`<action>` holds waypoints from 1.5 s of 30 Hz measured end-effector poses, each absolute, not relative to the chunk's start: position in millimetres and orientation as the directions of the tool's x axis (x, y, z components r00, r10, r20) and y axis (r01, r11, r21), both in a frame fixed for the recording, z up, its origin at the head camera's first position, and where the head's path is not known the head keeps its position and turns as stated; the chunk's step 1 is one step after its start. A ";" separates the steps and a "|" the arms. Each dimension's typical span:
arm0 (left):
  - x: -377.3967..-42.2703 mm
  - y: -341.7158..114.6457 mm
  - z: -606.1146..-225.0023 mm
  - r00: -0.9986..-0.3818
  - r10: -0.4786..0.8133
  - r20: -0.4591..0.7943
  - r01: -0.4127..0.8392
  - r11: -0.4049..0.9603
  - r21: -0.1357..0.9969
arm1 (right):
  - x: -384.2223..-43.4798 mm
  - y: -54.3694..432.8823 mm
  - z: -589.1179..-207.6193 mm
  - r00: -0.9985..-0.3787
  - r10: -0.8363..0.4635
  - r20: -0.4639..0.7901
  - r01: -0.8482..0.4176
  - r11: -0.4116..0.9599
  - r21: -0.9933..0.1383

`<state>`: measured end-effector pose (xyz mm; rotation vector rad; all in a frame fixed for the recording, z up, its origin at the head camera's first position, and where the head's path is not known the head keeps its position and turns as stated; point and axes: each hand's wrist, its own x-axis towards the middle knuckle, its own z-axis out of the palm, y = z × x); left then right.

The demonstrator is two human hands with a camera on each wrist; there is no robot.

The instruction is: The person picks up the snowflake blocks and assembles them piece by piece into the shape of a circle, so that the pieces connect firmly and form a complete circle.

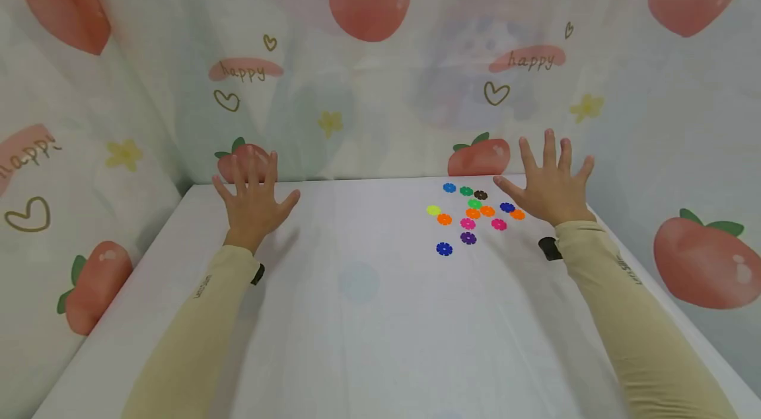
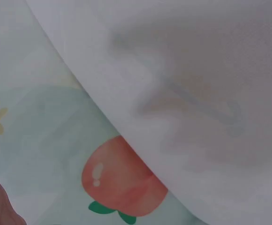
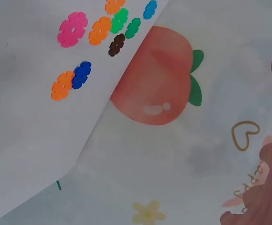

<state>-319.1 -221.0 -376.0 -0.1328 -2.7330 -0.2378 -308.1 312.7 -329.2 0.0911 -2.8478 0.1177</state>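
My left hand (image 1: 254, 211) is raised above the left part of the white table (image 1: 333, 353), fingers spread, holding nothing. Over on the right, my right hand (image 1: 553, 188) is also held up with spread fingers and nothing in it. Several small flower-shaped plastic discs lie flat beside it, to its left. Closest to that hand are an orange disc (image 1: 518, 215) and a dark blue disc (image 1: 507, 207), which overlap or touch in the right wrist view. A brown disc (image 3: 117, 45), a pink disc (image 3: 72, 29) and a yellow-green disc (image 1: 433, 210) are among the others.
Fabric walls (image 1: 380, 88) printed with peaches, hearts and "happy" enclose the table at the back and both sides. Toward the front of the group lie a dark blue disc (image 1: 444, 249) and a purple disc (image 1: 468, 238). Each wrist carries a small black device (image 1: 549, 248).
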 end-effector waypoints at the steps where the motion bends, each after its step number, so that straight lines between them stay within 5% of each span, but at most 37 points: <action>1: -319.6 -220.3 -375.5 -0.920 0.058 0.389 0.125 0.981 0.151 | -308.3 312.6 -328.9 -0.954 -0.054 0.294 -0.078 0.994 -0.071; 13: -325.8 -195.2 -367.6 -0.945 0.043 0.324 0.191 0.877 0.441 | -312.4 300.9 -323.2 -0.954 -0.114 0.276 -0.179 0.958 -0.222; 24: -331.0 -138.5 -363.3 -0.982 -0.007 0.187 0.168 0.403 0.900 | -314.7 296.3 -327.6 -0.979 -0.119 0.168 -0.192 0.826 -0.530; 38: -326.8 -60.9 -390.6 -0.991 0.119 -0.059 -0.043 0.135 0.990 | -311.3 293.0 -365.9 -0.998 -0.047 -0.045 -0.007 0.768 -0.640; 45: -324.8 -30.4 -397.9 -0.968 0.216 -0.131 -0.094 0.174 0.980 | -313.5 292.2 -383.4 -0.992 -0.058 -0.111 0.033 0.735 -0.678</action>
